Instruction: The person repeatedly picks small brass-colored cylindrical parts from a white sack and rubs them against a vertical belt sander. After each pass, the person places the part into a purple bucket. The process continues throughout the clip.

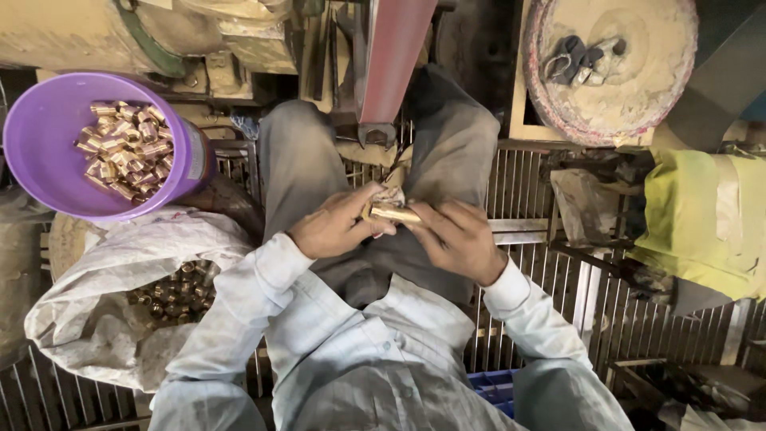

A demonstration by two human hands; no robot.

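Brass fitting (pixel 393 213) pinched between my left hand (pixel 333 227) and right hand (pixel 459 239), over my lap; purple tub (pixel 48 144) of brass pieces (pixel 126 148) at left.

The light is soft and fairly even, coming mostly from above and in front, so the pale shirt sleeves (pixel 247 311) and the white sack (pixel 120 271) read bright without burning out. The brass pieces in the purple tub (pixel 48 144) catch small warm glints. Shadows gather under the metal grating (pixel 550 263) and in the lower right corner (detail there is nearly lost). The centre is sharp; edges bend slightly with wide-angle stretch, and the fingertips look a little smeared.
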